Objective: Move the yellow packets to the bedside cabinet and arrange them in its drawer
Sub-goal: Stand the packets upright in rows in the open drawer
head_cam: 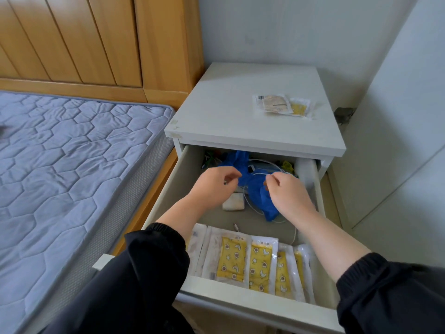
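Both hands deep in the open drawer, yellow packets lined up at its near end

We see the white bedside cabinet [240,121] standing right of the quilted grey-blue mattress [72,153], with its white drawer [240,297] pulled out toward us. A row of clear-wrapped yellow packets [232,260] printed with stars and moons lies flat along the near end of the drawer, side by side and overlapping at the edges. Another yellow packet [298,108] rests on the far right of the cabinet top, partly under a beige sachet [274,104].

The left hand [216,186] and the right hand [286,191] reach into the far half of the drawer, well apart from the row. Both have their fingers curled at the crumpled blue plastic sheet [262,196]; we cannot tell whether either hand actually grips it or the thin white cable [294,236] that loops around it. A small white folded pad [233,202] lies just near of the left hand. Black sleeves cover both forearms
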Demonstrator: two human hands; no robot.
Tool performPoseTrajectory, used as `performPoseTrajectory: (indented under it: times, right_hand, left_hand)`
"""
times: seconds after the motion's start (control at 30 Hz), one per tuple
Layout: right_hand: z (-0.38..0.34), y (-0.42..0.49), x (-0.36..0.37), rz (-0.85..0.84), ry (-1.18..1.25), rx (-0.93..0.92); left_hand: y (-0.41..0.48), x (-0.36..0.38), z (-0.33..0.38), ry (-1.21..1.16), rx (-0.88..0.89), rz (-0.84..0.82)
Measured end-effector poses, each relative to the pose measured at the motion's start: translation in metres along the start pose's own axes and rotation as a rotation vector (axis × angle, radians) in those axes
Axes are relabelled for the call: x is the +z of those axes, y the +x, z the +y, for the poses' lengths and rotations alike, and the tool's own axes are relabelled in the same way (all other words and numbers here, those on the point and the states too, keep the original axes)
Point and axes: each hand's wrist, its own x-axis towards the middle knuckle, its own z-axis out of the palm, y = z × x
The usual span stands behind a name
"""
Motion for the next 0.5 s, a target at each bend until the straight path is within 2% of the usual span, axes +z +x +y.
performPoseTrajectory:
  times: [0.17, 0.27, 0.37, 0.5]
  right_hand:
    - [-0.018, 0.017, -0.047, 0.231, 0.126, -0.178]
    - [-0.024, 0.038, -0.069, 0.269, 0.119, -0.204]
    - [-0.014, 0.078, -0.078, 0.208, 0.049, -0.107]
    - [-0.005, 0.128, -0.083, 0.171, 0.095, 0.159]
  left_hand:
    - [0.031, -0.022, 0.032, 0.015, 0.155, 0.278]
    - [0.053, -0.033, 0.042, 0.044, 0.176, 0.272]
    - [0.076, -0.036, 0.049, -0.039, 0.036, 0.183]
    - [0.115, -0.032, 0.057, -0.169, -0.075, 0.156]
